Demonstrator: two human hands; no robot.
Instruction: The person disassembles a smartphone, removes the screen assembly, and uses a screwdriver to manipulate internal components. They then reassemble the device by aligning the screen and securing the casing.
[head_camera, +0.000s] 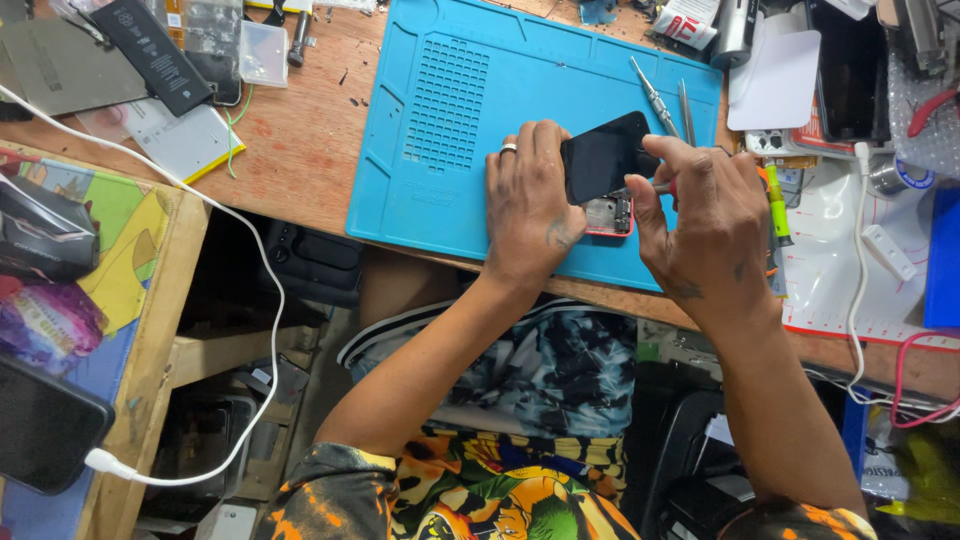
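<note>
Two hands are engaged near the blue mat's (440, 190) front edge. A black phone screen (603, 155) is pinched and tilted up by the left hand (528, 205) above the red-framed phone body (612, 215). A red-handled tool (668, 186) is gripped by the right hand's (700, 215) closed fingers.

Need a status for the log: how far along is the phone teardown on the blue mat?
Done: the black screen panel is lifted clear of the red phone body, whose insides show. In hand: the left hand props the panel while the right hand works a small screwdriver at the body. Left: the panel still sits over the body on the blue mat; whether it remains attached is hidden.
</note>
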